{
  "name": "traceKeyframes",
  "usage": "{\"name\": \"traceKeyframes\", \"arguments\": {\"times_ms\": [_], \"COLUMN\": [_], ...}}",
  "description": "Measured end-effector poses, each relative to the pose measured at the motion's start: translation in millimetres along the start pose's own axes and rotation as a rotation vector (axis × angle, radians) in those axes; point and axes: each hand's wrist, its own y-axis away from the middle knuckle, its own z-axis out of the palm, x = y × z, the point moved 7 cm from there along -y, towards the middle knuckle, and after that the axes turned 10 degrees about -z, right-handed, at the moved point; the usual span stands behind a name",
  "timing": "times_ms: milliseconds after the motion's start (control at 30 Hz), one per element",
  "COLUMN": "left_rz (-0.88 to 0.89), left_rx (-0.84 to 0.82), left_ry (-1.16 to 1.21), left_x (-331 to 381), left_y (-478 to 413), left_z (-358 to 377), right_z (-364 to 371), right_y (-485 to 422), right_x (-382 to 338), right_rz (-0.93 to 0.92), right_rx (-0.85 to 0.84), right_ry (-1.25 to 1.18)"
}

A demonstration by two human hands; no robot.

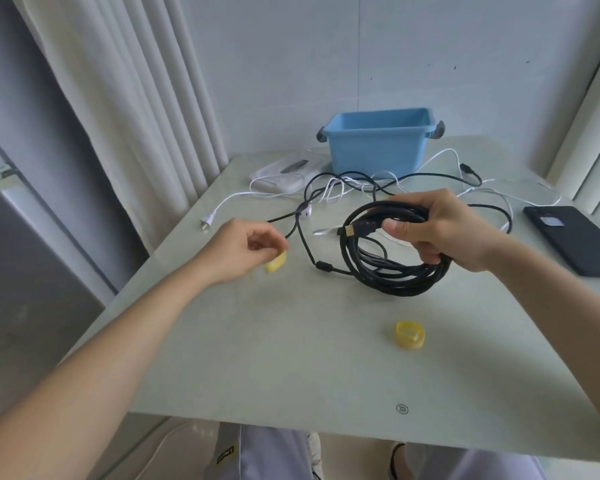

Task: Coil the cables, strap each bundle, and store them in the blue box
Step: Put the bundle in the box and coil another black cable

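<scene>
The right hand [440, 233] grips the black cable coil [392, 275], fingers curled over the top of the loops and thumb pressed across them. The bundle hangs tilted with its lower loops at the table [257, 358], a little to the three o'clock side of its centre. A gold-tipped connector [350, 231] sticks out of the coil toward nine o'clock, just beside the thumb. The left hand [243, 251], at nine o'clock from the coil and apart from it, pinches a yellow strap [277, 264] between curled fingertips; whether the strap touches the tabletop I cannot tell. The rolled yellow strap [409, 335] lies on the table at six o'clock from the coil, near it but apart. The blue box [378, 147] stands at the table's twelve o'clock edge, by the wall. Between box and coil, white cables [333, 188] sprawl tangled, and a loose black length [322, 266] trails from the coil toward eleven o'clock. A dark phone [575, 240] lies flat at three o'clock. A white flat packet [281, 173] sits at eleven o'clock, just beside the box.
</scene>
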Motion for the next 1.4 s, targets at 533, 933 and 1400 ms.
{"name": "traceKeyframes", "arguments": {"times_ms": [533, 933, 1400], "left_rz": [0.268, 0.212, 0.221], "left_rx": [-0.155, -0.436, -0.096], "left_ry": [-0.172, 0.255, 0.475], "left_x": [150, 140, 130], "left_y": [-76, -86, -69], "left_z": [63, 75, 106], "right_z": [0, -13, -28], "right_y": [5, -1, -5], "right_x": [-10, 8, 14], "right_rz": [-0.034, 0.067, 0.124], "right_rx": [-0.155, -0.056, 0.156], "right_ry": [0.19, 0.127, 0.132]}}
